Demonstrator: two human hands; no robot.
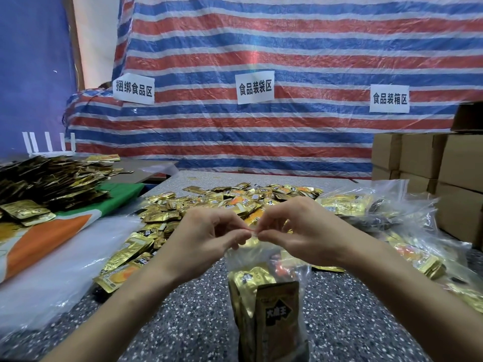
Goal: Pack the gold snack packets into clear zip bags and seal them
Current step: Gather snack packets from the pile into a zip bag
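A clear zip bag [266, 259] stands upright in front of me on the speckled table [188, 314], filled with gold snack packets [277, 309]. My left hand [206, 231] and my right hand [300, 228] meet above it. Both pinch the bag's top edge between thumb and fingers, fingertips almost touching at the middle of the strip. Behind my hands a loose heap of gold snack packets [209, 205] spreads over the table.
Filled clear bags [366, 205] lie at the right, beside stacked cardboard boxes [444, 168]. A pile of empty clear bags [60, 262] lies at the left on an orange and green cloth [52, 231]. A dark heap of packets [44, 178] sits at the far left.
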